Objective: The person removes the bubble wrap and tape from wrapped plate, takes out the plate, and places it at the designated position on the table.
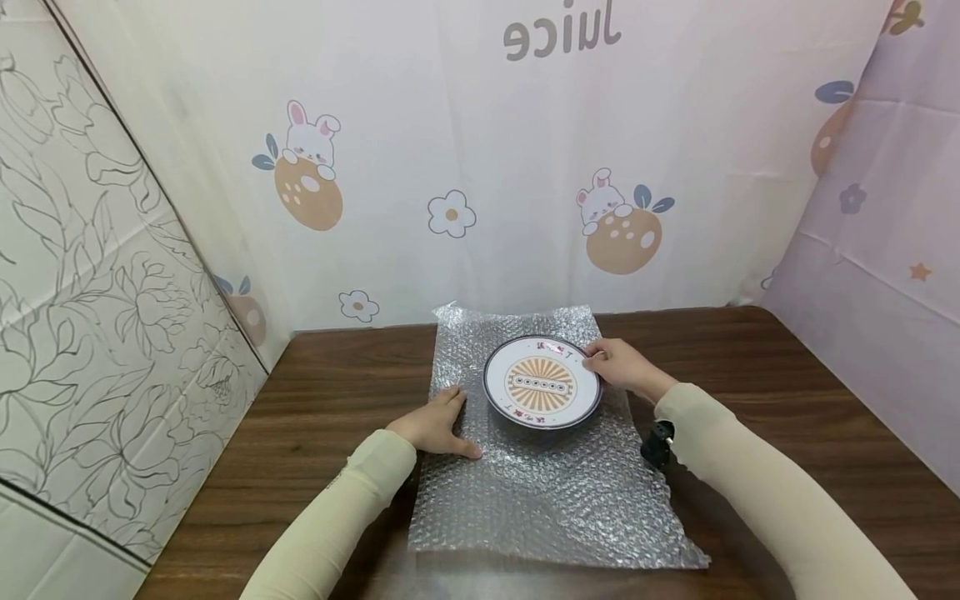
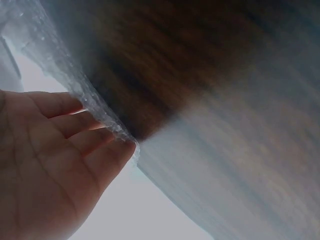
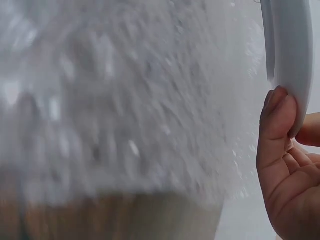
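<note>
A round white plate [image 1: 542, 382] with a dark blue rim, an orange sunburst and red characters is above a sheet of bubble wrap [image 1: 525, 500]. My right hand [image 1: 625, 367] pinches its right edge between thumb and fingers. In the right wrist view, the plate's pale underside [image 3: 290, 50] shows between thumb and fingers, apart from the wrap. My left hand [image 1: 441, 425] rests on the left side of the bubble wrap, fingers spread. From the left wrist, the fingers of that hand [image 2: 50, 155] lie extended along the wrap's edge [image 2: 95, 102].
The bubble wrap lies on a dark wooden table [image 1: 337, 383]. A curtain [image 1: 480, 150] printed with rabbits and fruit hangs behind the table, and a flower-patterned panel [image 1: 112, 275] stands on the left. A small black device [image 1: 657, 444] sits at the right wrist.
</note>
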{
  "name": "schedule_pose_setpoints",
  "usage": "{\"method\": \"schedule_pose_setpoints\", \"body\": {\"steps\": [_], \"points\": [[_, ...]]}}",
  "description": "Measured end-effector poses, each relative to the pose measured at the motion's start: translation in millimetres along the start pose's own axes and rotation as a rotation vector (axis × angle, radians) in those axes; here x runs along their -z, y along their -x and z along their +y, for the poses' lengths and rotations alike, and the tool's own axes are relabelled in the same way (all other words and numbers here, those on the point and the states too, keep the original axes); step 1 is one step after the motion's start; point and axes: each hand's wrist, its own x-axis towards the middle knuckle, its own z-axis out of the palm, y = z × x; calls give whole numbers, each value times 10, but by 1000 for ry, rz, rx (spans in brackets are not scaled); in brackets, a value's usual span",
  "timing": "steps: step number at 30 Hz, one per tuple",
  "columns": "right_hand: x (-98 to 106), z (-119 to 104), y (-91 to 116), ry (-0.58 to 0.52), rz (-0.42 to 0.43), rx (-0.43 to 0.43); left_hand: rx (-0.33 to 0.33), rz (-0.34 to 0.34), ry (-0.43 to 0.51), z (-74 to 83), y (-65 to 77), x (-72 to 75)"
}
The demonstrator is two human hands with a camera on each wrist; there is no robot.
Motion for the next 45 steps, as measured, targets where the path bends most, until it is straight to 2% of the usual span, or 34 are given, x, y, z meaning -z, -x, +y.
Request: {"method": "schedule_pose_setpoints", "body": {"steps": [7, 15, 28, 32, 41, 45], "points": [[263, 21, 143, -13, 49, 20, -6, -1, 0, 6, -4, 12], [556, 138, 309, 29, 111, -17, -2, -7, 2, 5, -1, 6], [939, 578, 553, 65, 210, -124, -5, -10, -5, 5, -6, 10], [1027, 739, 612, 72, 221, -144, 1, -8, -5, -4, -1, 7], [1206, 1071, 770, 35, 235, -278, 5, -9, -5, 3, 16, 4], [1273, 1238, 806, 50, 235, -306, 8, -10, -3, -1, 17, 3]]}}
